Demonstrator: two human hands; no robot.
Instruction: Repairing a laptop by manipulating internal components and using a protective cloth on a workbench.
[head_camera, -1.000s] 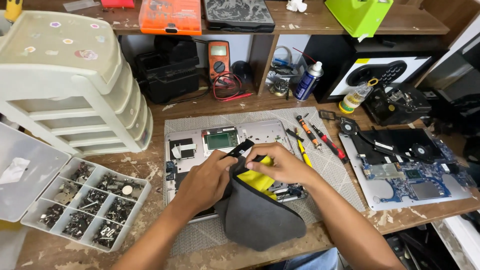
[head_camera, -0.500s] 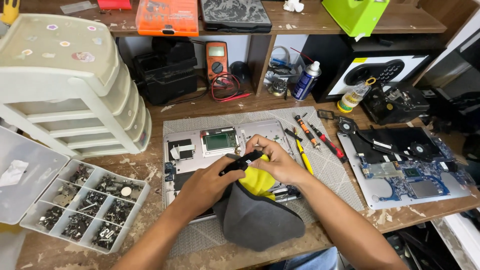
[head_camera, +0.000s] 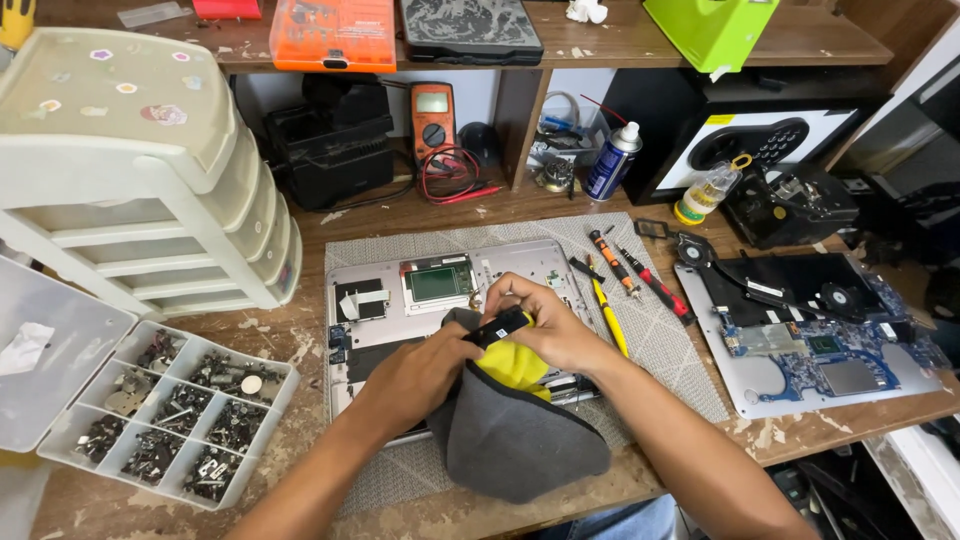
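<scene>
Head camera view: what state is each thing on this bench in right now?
Left hand: gripping the grey-and-yellow cloth.
Right hand: pinching a small black part over the cloth.
Laptop shell: opened up, insides showing.
Second laptop base: open, board exposed.
Screw organiser: lid open, compartments filled.
Drawer tower: drawers shut.
Screwdrivers: lying flat on the mat.
Spray can: upright, capped.

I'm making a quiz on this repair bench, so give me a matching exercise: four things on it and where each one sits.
Things:
1. multimeter
2. spray can
3. screw organizer
4. grey cloth

Places:
A. under both hands, over the opened laptop base
B. left front of the bench, lid open
C. standing right of the shelf's upright divider
D. leaning at the back, beside a black bag

Pairs: 1-D, 2-C, 3-B, 4-A
</scene>
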